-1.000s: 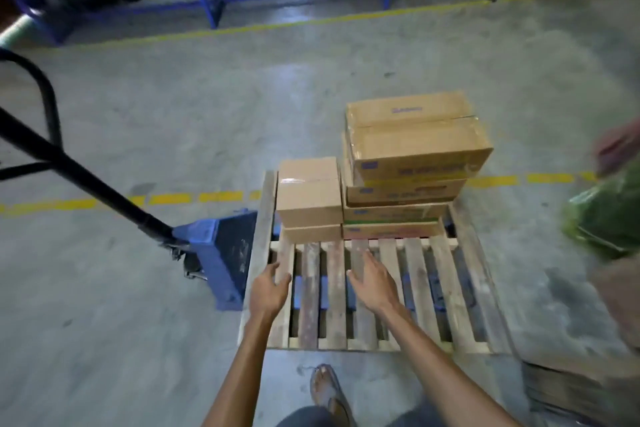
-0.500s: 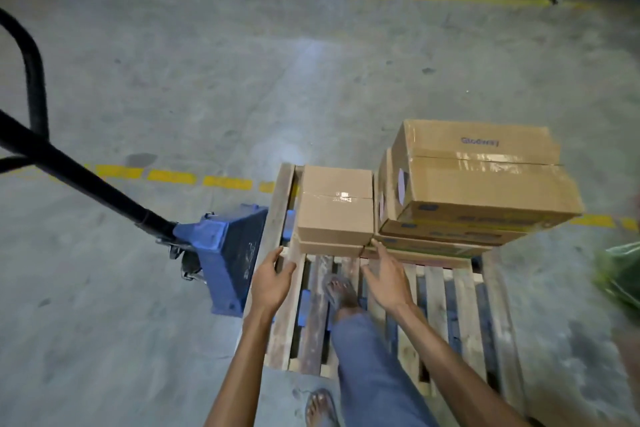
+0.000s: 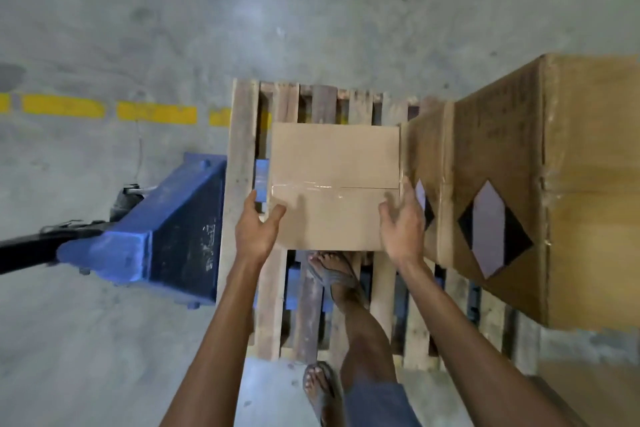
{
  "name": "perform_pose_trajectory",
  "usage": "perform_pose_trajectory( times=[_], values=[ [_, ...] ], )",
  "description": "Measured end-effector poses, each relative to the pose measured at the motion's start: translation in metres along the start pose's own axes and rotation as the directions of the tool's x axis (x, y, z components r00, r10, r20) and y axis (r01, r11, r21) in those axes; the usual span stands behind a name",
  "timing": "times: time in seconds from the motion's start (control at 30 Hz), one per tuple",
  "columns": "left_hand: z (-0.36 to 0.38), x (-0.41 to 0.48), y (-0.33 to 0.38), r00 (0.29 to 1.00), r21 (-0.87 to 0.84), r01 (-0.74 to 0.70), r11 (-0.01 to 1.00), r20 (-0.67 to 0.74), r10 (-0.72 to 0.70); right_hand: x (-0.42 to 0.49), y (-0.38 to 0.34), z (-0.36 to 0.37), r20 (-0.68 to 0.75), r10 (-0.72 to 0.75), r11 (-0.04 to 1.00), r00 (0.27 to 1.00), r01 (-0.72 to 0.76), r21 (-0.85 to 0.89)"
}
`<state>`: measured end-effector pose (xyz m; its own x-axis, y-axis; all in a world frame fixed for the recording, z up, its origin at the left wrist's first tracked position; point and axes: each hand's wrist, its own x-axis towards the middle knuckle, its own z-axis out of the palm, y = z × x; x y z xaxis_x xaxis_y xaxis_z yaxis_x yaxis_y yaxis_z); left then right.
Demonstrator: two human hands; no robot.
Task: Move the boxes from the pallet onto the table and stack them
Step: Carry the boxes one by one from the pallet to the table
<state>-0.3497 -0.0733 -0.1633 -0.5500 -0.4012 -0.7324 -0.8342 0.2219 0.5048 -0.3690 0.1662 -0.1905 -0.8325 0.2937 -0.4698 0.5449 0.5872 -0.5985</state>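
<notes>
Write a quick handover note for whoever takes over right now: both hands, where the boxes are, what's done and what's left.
Left hand: open, at the small box left edge, thumb on top.
Right hand: open, at its right edge.
Nothing is lifted yet.
The small box is on the pallet, close beside the bigger boxes stacked to its right. One foot stands on the slats.
Done: cannot tell, the table is out of view.
Left: carry every box over and stack them.

Head view, steeply down, close
</notes>
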Motion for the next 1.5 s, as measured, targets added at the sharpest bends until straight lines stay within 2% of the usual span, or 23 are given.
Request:
perform_pose_trajectory(
  times=[0.17, 0.37, 0.5, 0.6, 0.77, 0.93, 1.03, 1.23, 1.33, 1.43, 1.5],
  values=[
    [0.055, 0.078, -0.017, 0.997, 0.038, 0.041, 0.998, 0.063, -0.044, 0.054, 0.034, 0.04, -0.059, 0.039, 0.999, 0.997, -0.041, -0.028],
    [0.067, 0.098, -0.039, 0.997, 0.053, 0.04, 0.998, -0.074, -0.036, 0.065, 0.048, 0.065, -0.137, 0.097, 0.995, 0.986, -0.094, 0.029],
    [0.054, 0.104, -0.043, 0.996, 0.003, 0.085, 0.996, -0.023, -0.085, 0.069, 0.045, 0.065, -0.039, 0.154, 0.972, 0.987, -0.145, 0.184],
    [0.048, 0.1, -0.045, 0.995, -0.006, 0.098, 0.995, -0.006, -0.098, 0.069, 0.043, 0.06, 0.019, 0.142, 0.971, 0.99, -0.143, 0.19],
    [0.026, 0.051, -0.057, 0.979, -0.055, 0.044, 0.998, -0.195, -0.054, 0.02, 0.028, 0.053, -0.053, 0.074, 0.992, 0.996, -0.068, 0.109],
    [-0.015, -0.041, -0.093, 0.958, -0.032, -0.027, 0.999, -0.285, 0.017, -0.08, 0.024, 0.021, -0.074, 0.032, 0.995, 0.997, -0.024, 0.096],
    [-0.039, -0.13, -0.12, 0.947, 0.008, -0.073, 0.997, -0.312, 0.072, -0.17, 0.031, -0.019, -0.115, 0.01, 0.996, 0.993, -0.001, 0.084],
    [-0.053, -0.32, -0.151, 0.951, 0.026, -0.191, 0.981, -0.243, 0.192, -0.352, 0.072, -0.131, -0.278, 0.015, 0.996, 0.96, 0.009, 0.086],
    [-0.028, -0.406, -0.148, 0.934, 0.067, -0.312, 0.948, -0.163, 0.319, -0.43, 0.108, -0.202, -0.442, 0.045, 0.993, 0.896, 0.007, 0.116],
    [0.019, -0.478, -0.13, 0.877, 0.042, -0.476, 0.878, -0.045, 0.478, -0.488, 0.144, -0.277, -0.63, 0.103, 0.992, 0.77, -0.028, 0.127],
    [0.068, -0.553, -0.112, 0.784, 0.013, -0.617, 0.787, 0.1, 0.613, -0.541, 0.186, -0.343, -0.741, 0.183, 0.982, 0.646, -0.081, 0.172]
  ],
)
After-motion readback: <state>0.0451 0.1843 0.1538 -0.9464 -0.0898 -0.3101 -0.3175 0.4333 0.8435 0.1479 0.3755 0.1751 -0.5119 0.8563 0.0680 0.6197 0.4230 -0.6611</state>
